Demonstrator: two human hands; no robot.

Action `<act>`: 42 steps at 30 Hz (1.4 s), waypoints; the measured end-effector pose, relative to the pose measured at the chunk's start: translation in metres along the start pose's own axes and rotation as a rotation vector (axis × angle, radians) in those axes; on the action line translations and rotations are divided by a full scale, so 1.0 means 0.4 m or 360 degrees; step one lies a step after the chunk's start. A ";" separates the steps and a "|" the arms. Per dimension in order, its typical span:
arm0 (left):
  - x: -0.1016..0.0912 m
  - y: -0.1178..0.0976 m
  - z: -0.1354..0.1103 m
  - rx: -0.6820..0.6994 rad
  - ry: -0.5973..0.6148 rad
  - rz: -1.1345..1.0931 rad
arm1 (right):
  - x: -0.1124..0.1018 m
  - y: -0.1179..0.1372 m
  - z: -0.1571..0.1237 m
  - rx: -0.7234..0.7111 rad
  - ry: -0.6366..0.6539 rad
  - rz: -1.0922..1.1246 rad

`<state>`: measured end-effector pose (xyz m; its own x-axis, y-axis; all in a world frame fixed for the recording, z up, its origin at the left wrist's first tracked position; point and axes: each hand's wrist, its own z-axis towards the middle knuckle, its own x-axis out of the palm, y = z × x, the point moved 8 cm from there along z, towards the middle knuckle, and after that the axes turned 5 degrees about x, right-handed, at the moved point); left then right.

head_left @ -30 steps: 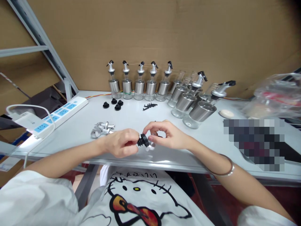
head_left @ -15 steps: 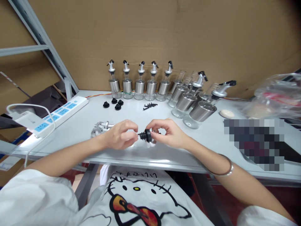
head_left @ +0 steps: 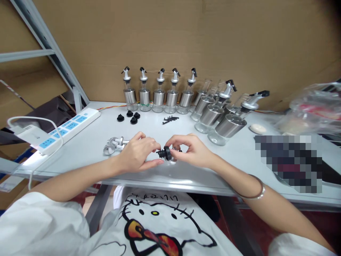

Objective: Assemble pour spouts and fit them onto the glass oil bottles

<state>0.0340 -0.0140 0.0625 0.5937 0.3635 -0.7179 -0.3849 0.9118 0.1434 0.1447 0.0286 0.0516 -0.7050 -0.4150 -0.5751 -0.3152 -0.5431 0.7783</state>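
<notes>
My right hand pinches a pourer spout above the front part of the table. Its ribbed black stopper points left, and its silver part is mostly hidden by the fingers. Close to the stopper's tip is my left hand, thumb and fingers apart with the stopper end near the gap between them. Whether a left fingertip touches the stopper I cannot tell. Silver pourer tops lie just beyond the left hand. Farther back are several black stoppers and a small group of thin black pieces.
Several glass bottles with steel sleeves line the back, most with pourers fitted; more bottles stand at the right. A white power strip lies at the left. A white oval object and a plastic bag are at the right.
My left hand has shifted slightly right and turned, its fingers now reaching over toward the stopper's tip and its thumb stretched below. My right hand keeps its hold in nearly the same place.
</notes>
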 end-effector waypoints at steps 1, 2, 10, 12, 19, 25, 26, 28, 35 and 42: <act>-0.001 -0.001 0.000 -0.0008 0.0006 0.0014 | 0.000 0.000 0.000 -0.0003 0.0000 -0.0001; -0.001 -0.001 0.000 -0.0010 0.0010 0.0022 | 0.000 0.001 0.000 -0.0009 0.0000 -0.0001; 0.019 0.008 -0.009 0.0016 0.0077 -0.0024 | 0.004 -0.001 0.001 -0.0011 0.0025 -0.0030; 0.025 0.008 -0.012 0.0012 0.0085 -0.0027 | 0.004 -0.004 0.002 0.0007 0.0017 -0.0052; 0.022 0.010 -0.008 -0.0048 0.0056 0.0010 | 0.002 -0.014 0.007 0.0060 0.0014 -0.0050; 0.008 0.028 -0.015 -0.0139 -0.0012 -0.0057 | -0.037 0.003 0.009 0.0046 -0.0168 -0.0007; 0.009 0.031 -0.017 -0.0154 -0.0005 -0.0061 | -0.051 0.001 0.008 0.0061 -0.0251 -0.0002; 0.011 0.036 -0.021 -0.0182 0.0003 -0.0064 | -0.079 -0.005 0.004 0.0075 -0.0452 0.0065; 0.005 0.051 -0.024 -0.0276 -0.0105 -0.0073 | -0.096 -0.005 -0.014 0.0001 -0.0675 0.0404; 0.002 0.045 -0.021 -0.0224 -0.0139 -0.0093 | -0.071 -0.012 -0.012 -0.0021 -0.0579 0.0443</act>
<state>0.0216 0.0009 0.0589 0.6746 0.3316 -0.6595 -0.4397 0.8982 0.0019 0.1692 0.0394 0.0629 -0.9397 -0.2646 -0.2167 -0.0754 -0.4575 0.8860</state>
